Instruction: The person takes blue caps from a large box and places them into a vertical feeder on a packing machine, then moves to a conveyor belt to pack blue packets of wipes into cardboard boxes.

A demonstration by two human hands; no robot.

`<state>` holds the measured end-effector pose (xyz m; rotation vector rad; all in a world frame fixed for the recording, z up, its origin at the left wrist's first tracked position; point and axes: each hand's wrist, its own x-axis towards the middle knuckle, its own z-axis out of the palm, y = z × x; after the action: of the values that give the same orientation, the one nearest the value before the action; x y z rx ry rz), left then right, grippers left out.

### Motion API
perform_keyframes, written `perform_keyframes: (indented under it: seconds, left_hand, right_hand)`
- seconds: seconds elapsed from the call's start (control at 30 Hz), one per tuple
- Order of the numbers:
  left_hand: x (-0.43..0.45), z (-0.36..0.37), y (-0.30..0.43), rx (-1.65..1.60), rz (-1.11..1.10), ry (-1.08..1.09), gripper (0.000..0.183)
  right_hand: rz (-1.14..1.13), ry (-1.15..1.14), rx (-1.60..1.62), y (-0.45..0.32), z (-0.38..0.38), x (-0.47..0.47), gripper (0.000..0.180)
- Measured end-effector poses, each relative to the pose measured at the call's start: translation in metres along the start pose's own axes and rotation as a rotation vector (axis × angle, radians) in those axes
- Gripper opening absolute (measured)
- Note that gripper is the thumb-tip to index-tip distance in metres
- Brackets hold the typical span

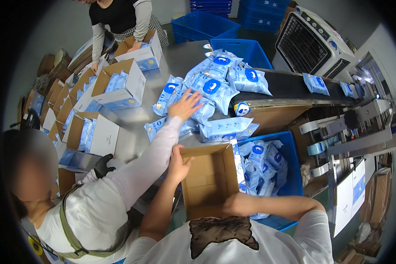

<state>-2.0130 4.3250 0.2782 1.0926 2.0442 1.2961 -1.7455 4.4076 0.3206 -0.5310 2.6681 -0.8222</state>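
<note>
An open, empty cardboard box point(206, 178), brown inside, stands tilted right before my chest. My left hand point(181, 165) grips its upper left corner, thumb over the rim. My right hand point(239, 204) is blurred at the lower right edge of the box; whether its fingers hold the wall is hard to see. Beyond the box, light-blue soft packs of wipes point(211, 87) lie heaped on the metal table point(132, 118). A blue plastic crate point(293, 165) to the right of the box holds more such packs point(264, 165).
At left, a co-worker's bare hand point(186, 105) reaches onto the heap; their other hand wears a black glove point(104, 166). Another person handles a box point(151, 52) at the far side. Filled boxes point(118, 85) line the left. A conveyor belt point(283, 85) carries packs at right.
</note>
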Motion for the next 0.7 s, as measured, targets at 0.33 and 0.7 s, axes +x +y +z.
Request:
perform_keyframes:
  seconds: [0.33,0.7]
  left_hand:
    - [-0.016,0.008,-0.016,0.082,-0.015,0.005,0.055]
    - [-0.006,0.014,-0.036,0.075,0.005,0.056,0.049]
  right_hand:
    - [0.678,0.114,-0.326,0.231,-0.097,0.069,0.085]
    - [0.446,0.622,0.868,0.036,-0.117,-0.031,0.071]
